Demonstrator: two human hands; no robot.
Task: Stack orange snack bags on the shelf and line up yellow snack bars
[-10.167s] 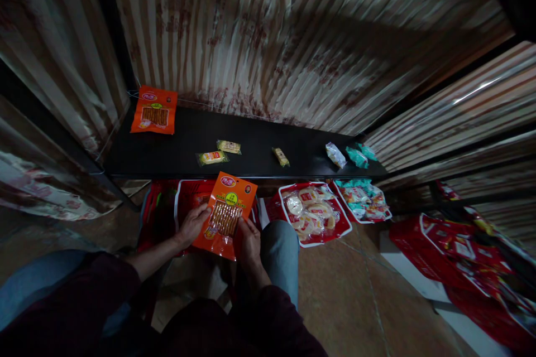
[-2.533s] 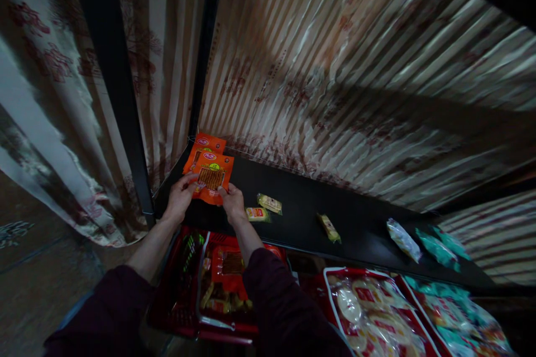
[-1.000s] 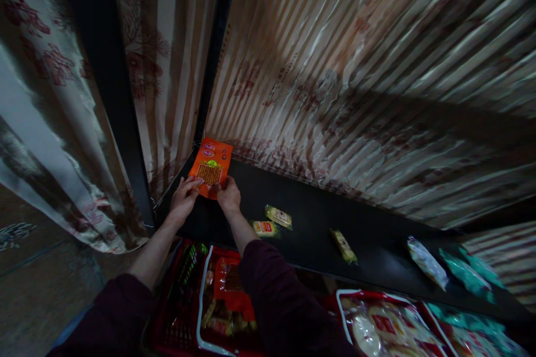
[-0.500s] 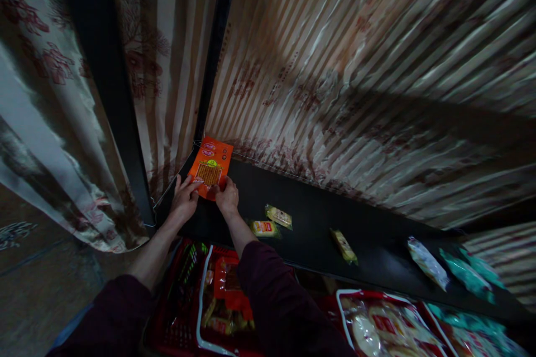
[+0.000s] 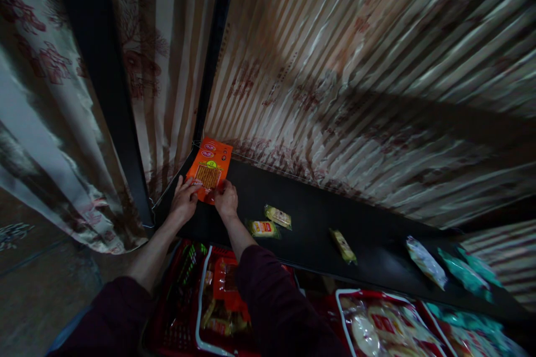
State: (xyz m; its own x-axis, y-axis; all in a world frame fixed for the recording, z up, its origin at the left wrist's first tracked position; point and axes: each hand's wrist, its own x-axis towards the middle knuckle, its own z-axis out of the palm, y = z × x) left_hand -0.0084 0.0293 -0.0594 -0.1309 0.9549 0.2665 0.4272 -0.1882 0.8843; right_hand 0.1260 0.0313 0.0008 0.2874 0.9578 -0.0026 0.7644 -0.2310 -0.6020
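In the head view an orange snack packet (image 5: 208, 166), with a picture of brown sticks on its front, lies at the left end of the black shelf (image 5: 310, 192). My left hand (image 5: 183, 201) is at its lower left edge, the fingers reaching over the front. The lower right edge is held by my right hand (image 5: 226, 199), whose fingers are bent and partly hidden. To the right of that hand are two small yellow-wrapped snacks (image 5: 263, 228) (image 5: 278, 216), close together.
Farther right on the shelf lie another yellow snack (image 5: 343, 246), a white packet (image 5: 426, 262) and green packets (image 5: 465, 276). Red baskets of packaged food (image 5: 201, 295) (image 5: 341, 312) stand below the front edge. Patterned curtains (image 5: 293, 78) and dark posts (image 5: 209, 61) enclose the shelf.
The packet's lower end and both hands have shifted very slightly towards me. Both hands stay on the packet, and the other snacks lie as before.
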